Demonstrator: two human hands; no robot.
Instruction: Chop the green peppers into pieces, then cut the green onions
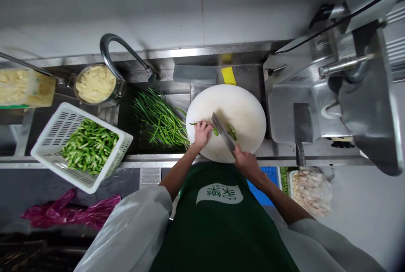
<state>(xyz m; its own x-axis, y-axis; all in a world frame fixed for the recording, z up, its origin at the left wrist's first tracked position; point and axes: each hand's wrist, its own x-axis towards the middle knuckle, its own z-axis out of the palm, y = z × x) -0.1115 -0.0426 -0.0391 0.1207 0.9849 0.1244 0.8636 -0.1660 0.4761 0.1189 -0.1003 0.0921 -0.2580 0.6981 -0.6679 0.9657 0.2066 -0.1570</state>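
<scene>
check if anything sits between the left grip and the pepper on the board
Nothing visible does: the left grip is on the pepper, against the board. The knife, though, stands between the pepper's near end and the cut bits.

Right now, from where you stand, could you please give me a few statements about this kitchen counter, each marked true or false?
1. The right hand holds a knife. True.
2. The left hand is inside the white basket. False: it is at the cutting board, with its fingers on a green pepper.
3. The white basket holds cut green peppers. True.
4. The tap stands to the right of the cutting board. False: it stands to the left.
5. The cutting board has a rounded outline. True.
</scene>
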